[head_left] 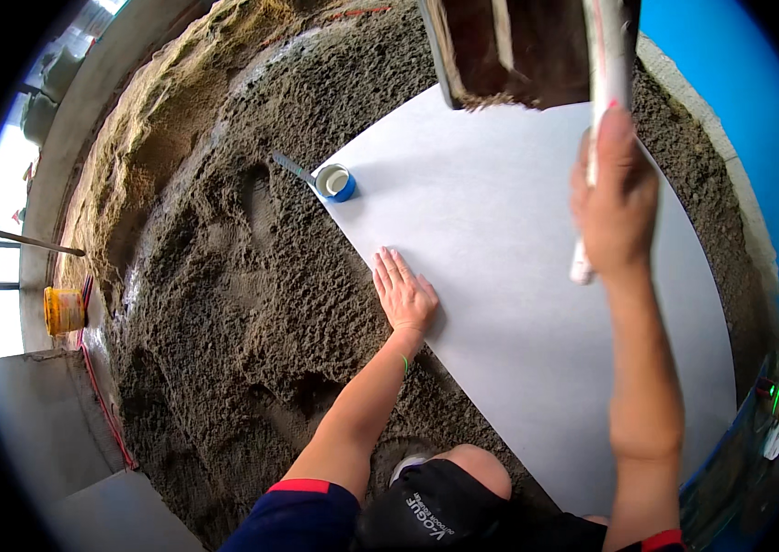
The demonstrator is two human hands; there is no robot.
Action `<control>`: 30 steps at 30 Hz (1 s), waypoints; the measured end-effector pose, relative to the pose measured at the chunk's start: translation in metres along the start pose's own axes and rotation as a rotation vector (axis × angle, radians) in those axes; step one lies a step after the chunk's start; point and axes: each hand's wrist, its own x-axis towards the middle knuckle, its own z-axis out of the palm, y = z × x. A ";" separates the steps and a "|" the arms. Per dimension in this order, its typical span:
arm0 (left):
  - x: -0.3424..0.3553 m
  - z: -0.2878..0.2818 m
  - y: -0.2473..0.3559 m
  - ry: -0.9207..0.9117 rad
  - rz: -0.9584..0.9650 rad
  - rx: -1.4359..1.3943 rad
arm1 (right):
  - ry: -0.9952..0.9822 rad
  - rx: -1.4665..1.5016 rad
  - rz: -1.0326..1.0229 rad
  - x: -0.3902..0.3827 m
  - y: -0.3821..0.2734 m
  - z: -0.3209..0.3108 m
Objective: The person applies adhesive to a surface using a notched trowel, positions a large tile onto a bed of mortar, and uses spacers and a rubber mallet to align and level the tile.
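Observation:
My left hand [404, 294] lies flat, fingers stretched, on the left edge of a large pale, smooth slab [537, 350] resting on rough grey mortar [215, 304]. Gripped in my right hand [618, 193] is a long white handle [581, 267], raised over the slab and running up out of view. A dark, box-like object with pale worn edges [541, 51] is beside the handle at the top; whether they are joined I cannot tell. A small blue-and-white round container [338, 182] sits on the slab's upper left edge, beside a thin grey strip or tool [290, 167].
Pale sand [114, 147] banks along the left, with a yellow bucket [64, 311], a pole [31, 239] and red lines. A grey block [31, 414] is at lower left. A blue surface [739, 92] borders the right, with gear at lower right. My knee [472, 474] is below.

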 end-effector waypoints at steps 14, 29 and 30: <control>0.003 -0.007 0.006 -0.025 -0.081 -0.046 | -0.392 -0.410 0.510 -0.009 0.061 0.020; -0.009 0.001 0.002 -0.021 -0.086 -0.083 | -0.496 -0.639 0.773 -0.104 0.175 -0.008; 0.000 0.000 0.004 0.011 -0.082 -0.071 | -0.479 -0.559 0.865 -0.089 0.155 -0.013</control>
